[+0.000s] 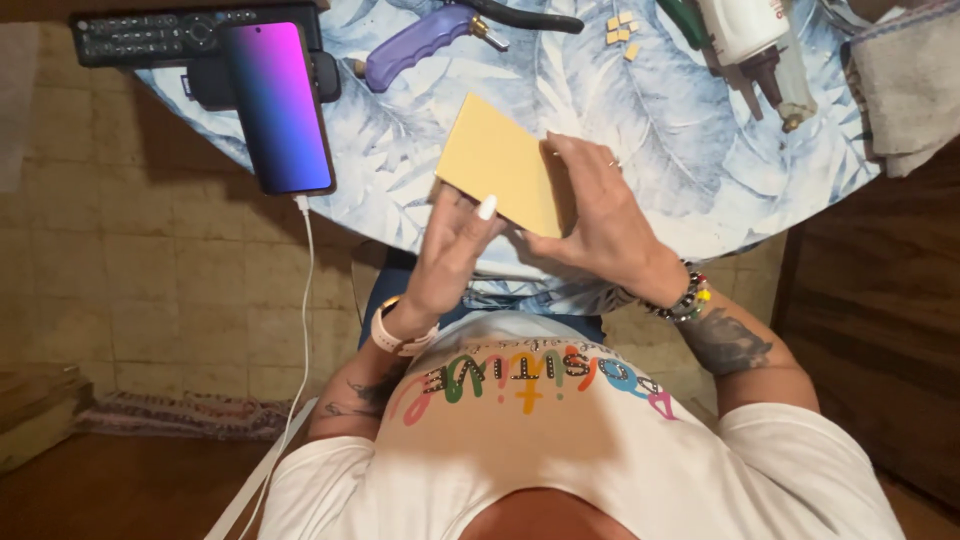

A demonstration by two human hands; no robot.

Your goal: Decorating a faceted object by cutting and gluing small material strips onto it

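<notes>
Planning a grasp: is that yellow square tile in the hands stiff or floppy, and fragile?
Probably stiff: the yellow tile stays flat with straight edges though held only at its near side by the left hand and right hand. Likely brittle: small yellow pieces lie by the purple-handled cutter. Looks thin, probably light.

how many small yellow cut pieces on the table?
4 small square yellow pieces: a cluster of three at the table's far edge, right of the purple-handled cutter, one just below. Others may be hidden.

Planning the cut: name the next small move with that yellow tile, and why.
Probably lay the yellow tile flat on the table: both hands, left hand and right hand, hold it tilted at the edge, and the purple-handled cutter lies untouched beyond it.
</notes>
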